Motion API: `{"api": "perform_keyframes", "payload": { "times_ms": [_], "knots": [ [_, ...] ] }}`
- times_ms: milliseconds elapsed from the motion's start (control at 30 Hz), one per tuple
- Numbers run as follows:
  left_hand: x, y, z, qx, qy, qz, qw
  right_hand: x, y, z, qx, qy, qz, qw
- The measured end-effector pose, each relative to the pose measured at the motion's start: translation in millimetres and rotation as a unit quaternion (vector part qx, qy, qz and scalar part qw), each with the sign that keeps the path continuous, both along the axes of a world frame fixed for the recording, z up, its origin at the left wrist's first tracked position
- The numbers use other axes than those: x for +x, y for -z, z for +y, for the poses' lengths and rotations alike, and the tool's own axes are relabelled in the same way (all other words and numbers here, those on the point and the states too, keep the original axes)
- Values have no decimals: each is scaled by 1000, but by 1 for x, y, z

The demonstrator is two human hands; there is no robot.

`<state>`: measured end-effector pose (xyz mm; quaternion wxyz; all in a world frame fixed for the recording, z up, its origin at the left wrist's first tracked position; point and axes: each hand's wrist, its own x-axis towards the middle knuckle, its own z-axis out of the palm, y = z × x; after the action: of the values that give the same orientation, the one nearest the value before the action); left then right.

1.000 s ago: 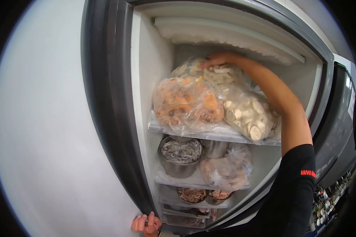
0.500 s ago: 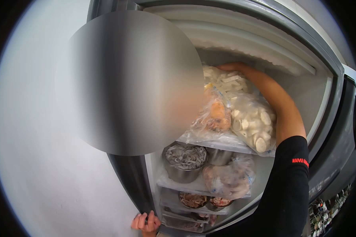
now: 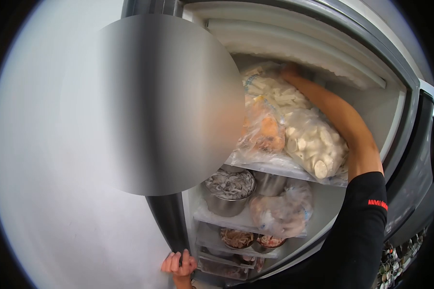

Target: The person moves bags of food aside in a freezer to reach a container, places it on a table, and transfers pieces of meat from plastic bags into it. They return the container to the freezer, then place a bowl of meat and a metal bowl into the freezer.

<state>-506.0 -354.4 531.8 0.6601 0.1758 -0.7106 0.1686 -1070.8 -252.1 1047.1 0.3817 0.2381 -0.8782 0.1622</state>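
My left hand (image 3: 179,264) is at the bottom, with its fingers curled round the dark edge of the freezer door (image 3: 168,219). My right hand (image 3: 290,73) reaches deep into the top shelf, at the back of a clear bag of pale cut strips (image 3: 279,94); its fingers are hidden. In front of that forearm lies a clear bag of thick white round slices (image 3: 318,147). Left of it is a bag with orange pieces (image 3: 267,132). A large blurred disc covers the left part of the top shelf.
Frost hangs under the freezer's ceiling (image 3: 294,45). Below, a metal pot of greyish strips (image 3: 229,188) stands by a bag of pale pink food (image 3: 287,209). Lower down are two bowls, one with brown strips (image 3: 236,238). A white wall (image 3: 72,168) is on the left.
My right hand has moved further back behind the bag of pale strips, more of which now shows. The view has shifted slightly. My left hand stays on the door edge.
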Motion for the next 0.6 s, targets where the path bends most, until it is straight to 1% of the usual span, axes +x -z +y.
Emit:
{"api": "perform_keyframes", "payload": {
  "times_ms": [33, 133, 167, 200, 267, 300, 333, 367, 400, 467, 500, 533, 567, 600],
  "knots": [
    [1, 3, 1, -2, 8, -1, 1000, -3, -1, 3, -16, 2, 11, 1000],
    [-7, 0, -4, -7, 13, 0, 1000, -35, -2, -2, -11, -11, 62, 998],
    [-5, -4, -1, 3, 9, -11, 1000, 15, 3, -1, -47, -16, 22, 999],
    [-7, -7, 4, 14, 6, -21, 1000, 11, 6, -3, -52, -30, 66, 996],
    [-16, -25, 17, 78, 97, 48, 991, -4, 19, -3, -61, -61, 149, 985],
    [-19, -39, 23, 109, 141, 75, 981, 3, 21, -2, -37, -52, 115, 991],
    [-26, -57, 27, 67, 176, 76, 979, 10, 16, -1, -14, -43, 80, 996],
    [-39, -83, 28, 23, 212, 78, 974, 16, 10, -1, 7, -35, 47, 998],
    [-52, -113, 27, -20, 250, 78, 965, 12, 9, -1, 0, -33, 41, 999],
    [-73, -204, 25, -31, 273, 101, 956, 4, 10, -1, -10, -28, 30, 999],
    [-86, -254, 28, 8, 283, 120, 952, 8, 10, 1, -39, -32, 28, 998],
    [-99, -303, 28, 41, 364, 128, 922, 13, 9, 1, -66, -36, 28, 997],
    [-111, -349, 25, 64, 410, 71, 907, 17, 8, 1, -92, -41, 30, 994],
    [-122, -383, 28, 115, 442, 11, 889, 16, 8, 0, -96, -35, 28, 994]
  ]
}}
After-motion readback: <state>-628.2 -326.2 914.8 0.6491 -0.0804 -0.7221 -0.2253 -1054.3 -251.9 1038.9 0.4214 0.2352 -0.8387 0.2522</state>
